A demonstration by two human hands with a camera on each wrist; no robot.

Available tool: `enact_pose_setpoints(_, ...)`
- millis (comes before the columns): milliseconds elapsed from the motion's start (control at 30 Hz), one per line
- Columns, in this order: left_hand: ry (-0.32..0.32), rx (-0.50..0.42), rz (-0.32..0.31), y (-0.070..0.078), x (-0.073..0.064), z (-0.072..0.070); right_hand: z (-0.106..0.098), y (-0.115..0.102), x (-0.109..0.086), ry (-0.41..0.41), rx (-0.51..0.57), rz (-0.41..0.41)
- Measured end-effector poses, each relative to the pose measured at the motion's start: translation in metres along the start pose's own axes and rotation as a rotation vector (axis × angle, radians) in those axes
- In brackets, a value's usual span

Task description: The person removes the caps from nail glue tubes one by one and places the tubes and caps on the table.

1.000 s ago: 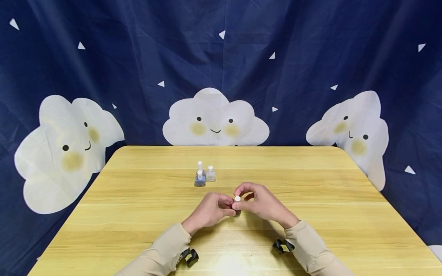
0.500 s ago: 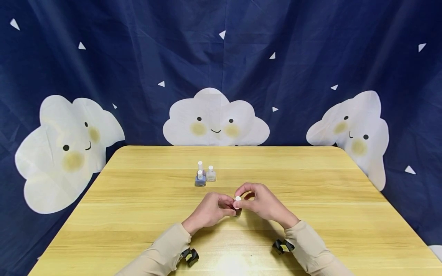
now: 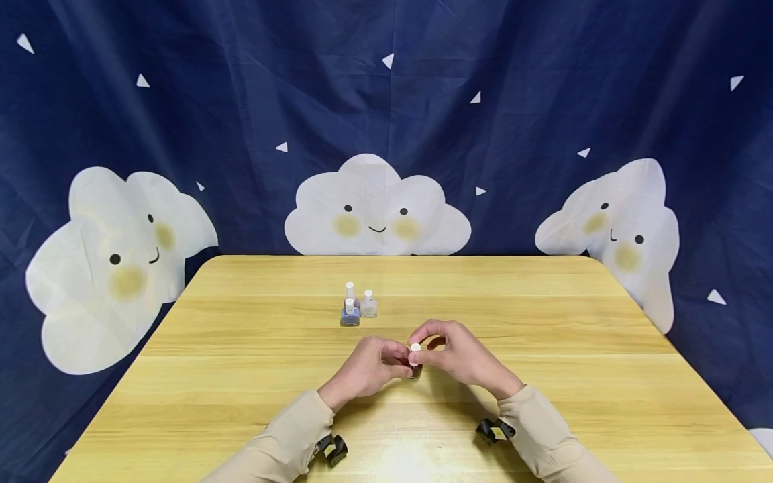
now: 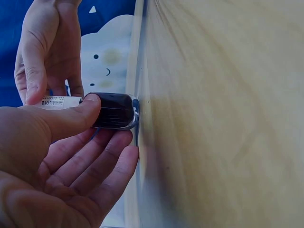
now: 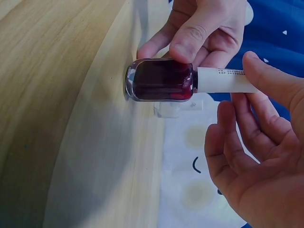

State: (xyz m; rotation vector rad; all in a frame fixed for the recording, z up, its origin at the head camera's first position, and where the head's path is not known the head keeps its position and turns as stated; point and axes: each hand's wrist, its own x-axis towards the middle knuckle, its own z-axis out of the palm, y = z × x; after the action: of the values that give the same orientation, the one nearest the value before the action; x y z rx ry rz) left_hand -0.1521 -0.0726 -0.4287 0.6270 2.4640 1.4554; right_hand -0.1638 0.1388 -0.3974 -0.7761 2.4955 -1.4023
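Observation:
A dark red nail polish bottle (image 5: 159, 81) with a tall white cap (image 5: 221, 80) stands upright on the table between both hands. My left hand (image 3: 370, 365) pinches the glass body, its thumb against one side, as the left wrist view shows with the near-black bottle (image 4: 116, 111). At the cap, my right hand (image 3: 461, 359) pinches with thumb and forefinger, the other fingers loosely bent below. Small print shows on the cap in both wrist views. In the head view the fingers hide most of the bottle.
Behind the hands, farther back on the wooden table (image 3: 241, 376), stand a blue nail polish bottle (image 3: 350, 316), a clear one (image 3: 369, 306) and another white-capped one (image 3: 349, 290) partly hidden. A dark blue curtain (image 3: 386, 100) with clouds hangs behind the table's far edge.
Both hands stay in place on the bottle. My right thumb and fingers shift only slightly at the white cap.

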Motion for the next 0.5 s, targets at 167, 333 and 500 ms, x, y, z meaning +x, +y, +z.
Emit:
enact_pose_setpoints(167, -0.006, -0.005, -0.014, -0.0001, -0.0001, -0.0001, -0.0011, 0.0012, 0.0002, -0.021, 0.001, -0.021)
enact_pose_setpoints(333, -0.003, 0.002, 0.001, -0.0003, 0.0000, -0.0001, -0.0015, 0.0002, -0.0006, -0.032, -0.015, -0.016)
enact_pose_setpoints(500, 0.006, 0.019, -0.007, -0.0004, 0.0002, 0.0000, -0.0013, -0.0010, -0.0007, -0.026, -0.010, -0.006)
